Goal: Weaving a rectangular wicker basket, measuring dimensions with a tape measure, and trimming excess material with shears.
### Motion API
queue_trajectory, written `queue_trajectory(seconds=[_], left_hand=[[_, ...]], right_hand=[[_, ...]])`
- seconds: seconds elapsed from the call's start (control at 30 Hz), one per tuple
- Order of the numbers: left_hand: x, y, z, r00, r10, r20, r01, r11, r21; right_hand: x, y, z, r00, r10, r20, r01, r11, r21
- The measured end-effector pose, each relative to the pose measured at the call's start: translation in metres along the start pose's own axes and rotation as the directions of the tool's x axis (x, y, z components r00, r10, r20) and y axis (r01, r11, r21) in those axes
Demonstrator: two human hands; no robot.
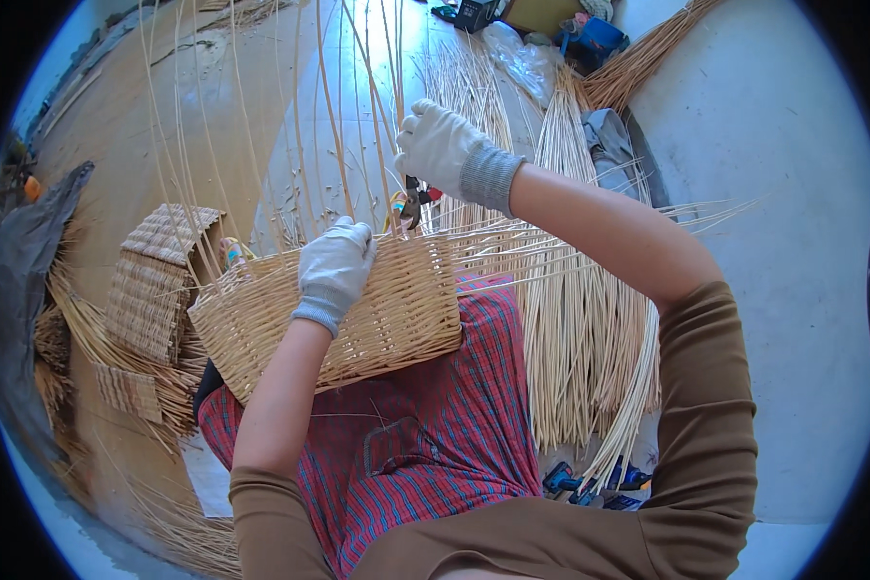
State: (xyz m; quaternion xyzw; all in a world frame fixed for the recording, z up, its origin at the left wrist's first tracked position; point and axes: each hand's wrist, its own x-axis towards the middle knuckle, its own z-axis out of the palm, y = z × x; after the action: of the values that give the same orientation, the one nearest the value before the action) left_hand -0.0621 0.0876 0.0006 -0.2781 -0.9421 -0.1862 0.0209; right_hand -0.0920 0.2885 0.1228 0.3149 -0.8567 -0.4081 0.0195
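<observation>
A partly woven pale cane basket (396, 309) rests on a red striped cloth (483, 406) over my lap, with long upright rods (333, 116) rising from it. My left hand (338, 266), in a pale glove, is closed on the basket's top edge. My right hand (440, 145), gloved too, is raised above the back right of the basket, fingers curled round what looks like an upright rod. Just below it, dark cutting pliers (411, 208) with red on the handle show among the rods; their full grip is hidden. Loose weavers stick out rightward from the basket.
Long cane bundles (570, 358) lie right of me, a darker bundle (648, 58) behind. Woven panels (155, 280) and a grey sheet (24, 261) are at left. Power tools (561, 478) lie low right; bags (512, 58) sit at the back beside a pale surface (773, 290).
</observation>
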Motion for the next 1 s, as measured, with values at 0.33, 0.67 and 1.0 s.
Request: queue_trajectory(seconds=[0.33, 0.67, 1.0], left_hand=[[-0.003, -0.004, 0.009, 0.997, 0.056, -0.061, -0.055, 0.998, 0.017], [0.005, 0.032, 0.027, 0.982, 0.138, -0.13, -0.141, 0.99, -0.01], [0.008, 0.045, 0.035, 0.986, 0.024, -0.167, -0.039, 0.996, -0.084]], right_hand=[[0.004, -0.013, 0.007, 0.997, 0.048, -0.065, -0.046, 0.998, 0.041], [-0.049, 0.039, 0.016, 0.967, 0.104, 0.231, -0.119, 0.991, 0.055], [-0.071, 0.026, 0.027, 0.976, 0.122, 0.181, -0.15, 0.977, 0.153]])
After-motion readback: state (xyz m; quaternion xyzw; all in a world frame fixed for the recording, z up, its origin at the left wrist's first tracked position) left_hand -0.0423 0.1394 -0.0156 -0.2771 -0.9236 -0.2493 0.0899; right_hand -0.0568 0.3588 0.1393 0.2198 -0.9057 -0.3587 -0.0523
